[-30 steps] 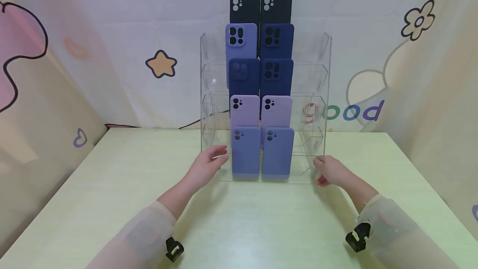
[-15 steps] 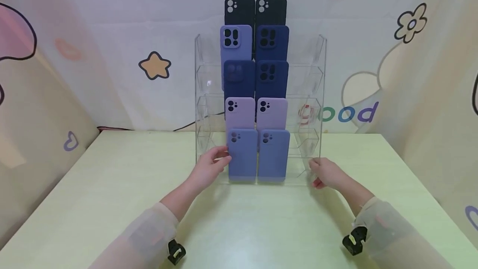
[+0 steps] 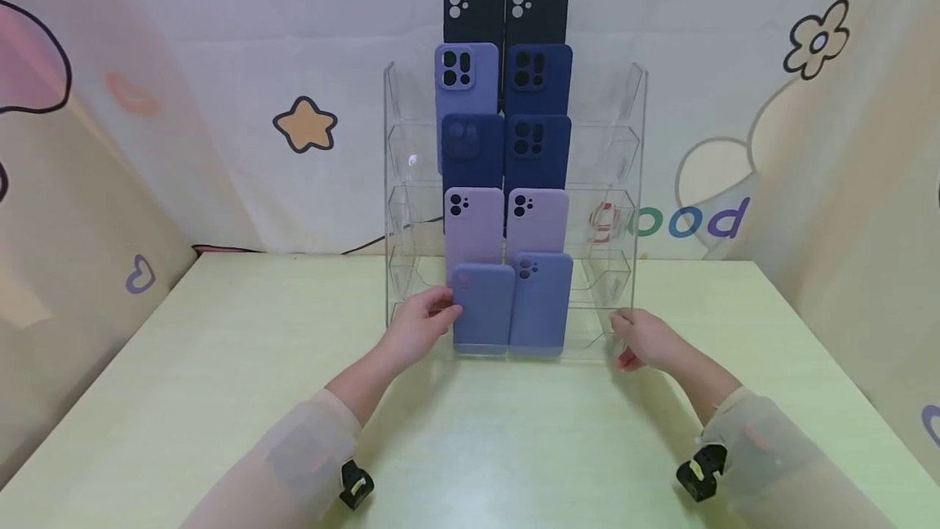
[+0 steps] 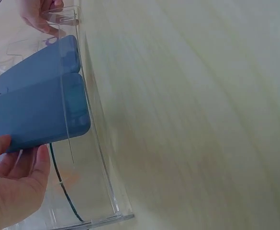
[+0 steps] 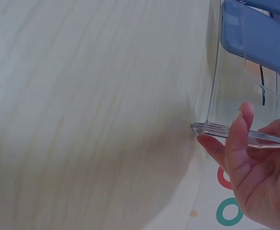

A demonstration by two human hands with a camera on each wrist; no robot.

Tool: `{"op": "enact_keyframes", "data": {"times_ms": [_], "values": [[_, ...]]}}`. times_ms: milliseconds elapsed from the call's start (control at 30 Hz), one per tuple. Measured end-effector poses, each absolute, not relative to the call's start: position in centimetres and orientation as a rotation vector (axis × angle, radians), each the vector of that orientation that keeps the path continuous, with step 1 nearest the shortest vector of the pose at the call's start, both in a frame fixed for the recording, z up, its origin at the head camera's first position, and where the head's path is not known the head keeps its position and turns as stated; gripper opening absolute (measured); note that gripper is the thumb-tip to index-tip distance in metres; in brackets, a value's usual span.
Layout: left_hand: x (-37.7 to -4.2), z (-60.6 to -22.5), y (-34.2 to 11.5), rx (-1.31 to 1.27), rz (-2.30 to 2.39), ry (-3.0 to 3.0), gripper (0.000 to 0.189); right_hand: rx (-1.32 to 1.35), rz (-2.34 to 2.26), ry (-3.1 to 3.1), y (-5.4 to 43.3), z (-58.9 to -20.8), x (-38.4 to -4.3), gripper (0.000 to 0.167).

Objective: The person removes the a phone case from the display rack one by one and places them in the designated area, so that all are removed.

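Observation:
A clear acrylic display rack (image 3: 637, 153) stands on the table, its tiers holding phone cases in two columns. My left hand (image 3: 420, 323) pinches the left edge of the bottom-left blue phone case (image 3: 482, 308). In the left wrist view the thumb of the left hand (image 4: 15, 191) lies on the case's face and the other fingers go behind it. That case tilts forward, its lower end behind the rack's front lip. Beside it leans another blue phone case (image 3: 541, 304). My right hand (image 3: 646, 339) grips the rack's right side panel (image 5: 264, 138), with fingers on both faces of it.
Above are two pink phone cases (image 3: 473, 223), several dark blue phone cases (image 3: 538, 149), a lavender-blue phone case (image 3: 470, 100) and two black phone cases (image 3: 536, 15). The pale table (image 3: 485, 447) reaches back to a patterned curtain (image 3: 220, 104).
My left hand has moved right and taken hold of the bottom-left blue phone case. The case's top has tipped forward and lower. My right hand keeps its grip on the rack.

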State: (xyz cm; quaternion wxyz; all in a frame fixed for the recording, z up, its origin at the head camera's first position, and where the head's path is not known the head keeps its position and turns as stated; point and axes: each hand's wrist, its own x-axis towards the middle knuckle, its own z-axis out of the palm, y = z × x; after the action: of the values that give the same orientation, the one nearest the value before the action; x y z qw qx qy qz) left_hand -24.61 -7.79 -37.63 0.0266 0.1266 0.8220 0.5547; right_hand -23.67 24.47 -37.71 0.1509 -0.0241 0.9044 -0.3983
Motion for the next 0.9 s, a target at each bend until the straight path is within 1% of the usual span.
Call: {"op": "enact_keyframes", "data": {"times_ms": [233,500,767,900], "values": [[-24.2,-37.1,-8.0,0.447,1.730,2.533,0.030,-0.050,-1.164,2.577,24.4,-37.7,-23.7,0.047],[-23.7,-36.4,-8.3,0.462,1.915,2.417,0.026,-0.080,-1.100,2.621,24.5,-37.7,-23.5,0.047],[-23.2,-36.2,-8.7,0.413,2.017,2.325,0.025,-0.114,-1.014,2.675,24.5,-37.5,-23.5,0.049],[-22.8,-35.8,-9.2,0.370,2.013,2.311,0.025,-0.126,-0.933,2.693,24.6,-36.9,-23.7,0.046]]}}
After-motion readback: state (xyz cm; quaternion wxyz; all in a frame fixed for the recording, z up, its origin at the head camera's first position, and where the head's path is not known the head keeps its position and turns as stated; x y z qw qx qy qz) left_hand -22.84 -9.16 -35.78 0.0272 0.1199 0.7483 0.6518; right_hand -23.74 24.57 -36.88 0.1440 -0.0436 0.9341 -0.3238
